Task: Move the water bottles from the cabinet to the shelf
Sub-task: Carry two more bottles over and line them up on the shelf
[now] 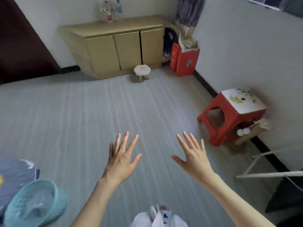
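Standing upright on top of the cabinet (pixel 114 28), near its left end and against the wall, are the water bottles (pixel 113 11): two for certain, perhaps a third, the blur leaving the count unsure. Both the left hand (pixel 122 158) and right hand (pixel 193 156) are spread flat, fingers straight, holding nothing, well short of the cabinet across bare floor (pixel 82 112). The bottles lie ahead and slightly leftward, so I judge the left hand marginally nearer. Short of the cabinet stands a small stool (pixel 142 71). No shelf is identifiable here; the labels are unreadable.
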Tool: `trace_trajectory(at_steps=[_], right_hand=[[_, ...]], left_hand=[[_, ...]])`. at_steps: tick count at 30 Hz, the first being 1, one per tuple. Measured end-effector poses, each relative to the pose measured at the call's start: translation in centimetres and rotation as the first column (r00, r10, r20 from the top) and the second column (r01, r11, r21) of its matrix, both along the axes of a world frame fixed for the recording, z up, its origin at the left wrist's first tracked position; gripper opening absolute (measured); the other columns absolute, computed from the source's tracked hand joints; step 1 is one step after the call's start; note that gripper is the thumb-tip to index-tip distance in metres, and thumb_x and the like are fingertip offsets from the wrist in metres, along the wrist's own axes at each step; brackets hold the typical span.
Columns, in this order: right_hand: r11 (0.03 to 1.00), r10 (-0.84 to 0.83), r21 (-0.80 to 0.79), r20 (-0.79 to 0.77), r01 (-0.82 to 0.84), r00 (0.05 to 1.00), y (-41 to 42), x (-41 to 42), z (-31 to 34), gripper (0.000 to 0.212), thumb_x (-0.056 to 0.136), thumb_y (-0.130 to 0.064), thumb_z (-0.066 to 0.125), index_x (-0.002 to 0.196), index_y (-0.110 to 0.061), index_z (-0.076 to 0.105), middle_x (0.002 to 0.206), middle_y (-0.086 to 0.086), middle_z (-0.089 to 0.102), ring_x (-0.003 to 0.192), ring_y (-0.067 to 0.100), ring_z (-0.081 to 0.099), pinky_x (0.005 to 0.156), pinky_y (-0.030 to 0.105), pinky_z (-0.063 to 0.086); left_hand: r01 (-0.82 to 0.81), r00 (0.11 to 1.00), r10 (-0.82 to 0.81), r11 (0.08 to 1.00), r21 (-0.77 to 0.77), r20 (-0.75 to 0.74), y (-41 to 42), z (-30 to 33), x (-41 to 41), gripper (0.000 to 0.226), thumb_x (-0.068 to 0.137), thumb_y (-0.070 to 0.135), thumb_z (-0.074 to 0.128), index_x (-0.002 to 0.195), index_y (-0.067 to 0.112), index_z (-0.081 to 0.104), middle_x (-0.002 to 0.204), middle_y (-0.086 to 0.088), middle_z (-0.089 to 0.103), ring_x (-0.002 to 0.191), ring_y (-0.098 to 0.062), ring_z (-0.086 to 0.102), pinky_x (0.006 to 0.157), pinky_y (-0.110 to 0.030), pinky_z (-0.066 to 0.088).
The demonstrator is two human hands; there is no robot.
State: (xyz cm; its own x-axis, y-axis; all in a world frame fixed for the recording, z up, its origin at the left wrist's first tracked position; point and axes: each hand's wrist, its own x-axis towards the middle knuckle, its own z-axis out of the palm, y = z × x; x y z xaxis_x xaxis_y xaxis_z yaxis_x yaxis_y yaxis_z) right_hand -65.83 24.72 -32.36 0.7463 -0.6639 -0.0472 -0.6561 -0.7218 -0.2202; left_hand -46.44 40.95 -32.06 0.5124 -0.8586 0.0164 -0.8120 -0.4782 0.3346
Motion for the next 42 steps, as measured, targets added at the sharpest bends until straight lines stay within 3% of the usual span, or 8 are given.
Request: trace_trajectory(at_steps=[5,12,20,27,30,35,42], right_hand=[[0.987,0.162,0.004,0.028,-0.162,0.986,-7.3,9.1,0.8,0.075,0.079,-0.064,0.033,0.138,-0.019,0.037,0.142,0.013,0.042,0.131,0.038,0.037,0.102,0.063,0.023],[0.964,0.264,0.012,0.084,-0.266,0.961,-16.4,22.6,-0.4,0.081,0.077,-0.07,0.02,0.145,-0.025,0.018,0.153,0.006,0.021,0.143,0.029,0.012,0.112,0.051,0.002],[0.959,0.282,-0.009,0.113,-0.283,0.953,-27.0,39.9,1.1,0.082,0.076,-0.07,0.017,0.145,-0.027,0.014,0.155,0.004,0.016,0.144,0.026,0.008,0.112,0.048,-0.003],[0.97,0.244,-0.034,0.126,-0.242,0.961,-37.9,51.1,2.0,0.083,0.075,-0.071,0.014,0.146,-0.028,0.012,0.155,0.004,0.014,0.144,0.026,0.005,0.112,0.049,-0.003],[0.971,0.238,-0.023,0.12,-0.237,0.964,-42.9,55.9,1.6,0.082,0.077,-0.071,0.019,0.146,-0.028,0.012,0.155,0.005,0.014,0.144,0.027,0.006,0.112,0.05,-0.003],[0.959,0.284,-0.031,0.14,-0.283,0.949,-52.0,65.1,1.9,0.074,0.086,-0.058,0.043,0.146,-0.026,0.012,0.156,0.004,0.01,0.144,0.026,0.002,0.113,0.049,-0.004],[0.94,0.341,-0.062,0.177,-0.335,0.923,-62.3,76.9,3.5,0.073,0.086,-0.055,0.048,0.145,-0.023,0.019,0.154,0.004,0.017,0.144,0.026,0.007,0.113,0.049,-0.002]], left_hand=[[-0.144,0.989,0.145,0.989,-0.02,0.032,-4.3,0.9,6.6,0.074,0.076,0.06,0.016,0.143,0.029,0.018,0.155,-0.006,0.011,0.142,-0.028,0.0,0.11,-0.043,-0.002],[-0.247,0.969,0.247,0.969,0.002,0.032,-11.5,-0.7,18.1,0.072,0.078,0.059,0.02,0.142,0.026,0.025,0.154,-0.008,0.016,0.142,-0.03,0.003,0.11,-0.047,0.002],[-0.296,0.955,0.296,0.953,-0.066,-0.01,-23.0,0.7,35.1,0.077,0.075,0.063,0.014,0.143,0.029,0.019,0.155,-0.004,0.006,0.142,-0.024,-0.007,0.112,-0.045,-0.003],[-0.224,0.974,0.224,0.974,-0.039,0.003,-34.0,1.7,46.4,0.074,0.074,0.063,0.011,0.143,0.035,0.01,0.156,0.0,-0.002,0.14,-0.018,-0.016,0.11,-0.04,-0.009],[-0.225,0.974,0.225,0.974,0.0,-0.003,-38.6,1.1,51.2,0.075,0.073,0.064,0.006,0.143,0.037,0.003,0.155,0.001,-0.008,0.136,-0.012,-0.024,0.109,-0.037,-0.013],[-0.264,0.964,0.264,0.964,-0.018,-0.005,-47.7,1.1,59.1,0.076,0.074,0.063,0.007,0.144,0.033,0.008,0.155,-0.002,-0.005,0.14,-0.02,-0.018,0.111,-0.041,-0.007],[-0.277,0.961,0.278,0.958,-0.071,-0.008,-58.5,2.7,69.0,0.074,0.076,0.063,0.008,0.144,0.034,0.007,0.155,0.001,-0.006,0.135,-0.012,-0.024,0.109,-0.037,-0.011]])
